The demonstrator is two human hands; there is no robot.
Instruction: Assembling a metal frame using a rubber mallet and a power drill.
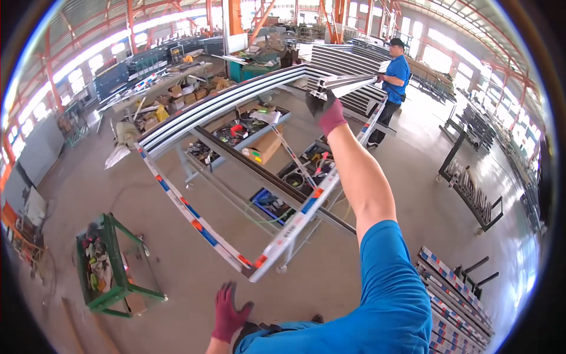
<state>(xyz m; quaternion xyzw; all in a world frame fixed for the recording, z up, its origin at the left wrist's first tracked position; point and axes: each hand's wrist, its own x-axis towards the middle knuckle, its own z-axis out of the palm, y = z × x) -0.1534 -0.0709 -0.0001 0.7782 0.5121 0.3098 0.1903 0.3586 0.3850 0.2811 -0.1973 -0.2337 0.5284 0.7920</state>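
The left hand, in a dark red glove, hangs low over the floor with its grip spread and empty. Further right, the right hand reaches out, its grip pinching the end of a bundle of long metal bars on the table frame. Beyond it, another person holds the bundle's end too.

We have one view only, from a wide fisheye camera worn on the head, looking steeply down and forward over our outstretched right arm toward the frame and workshop floor.
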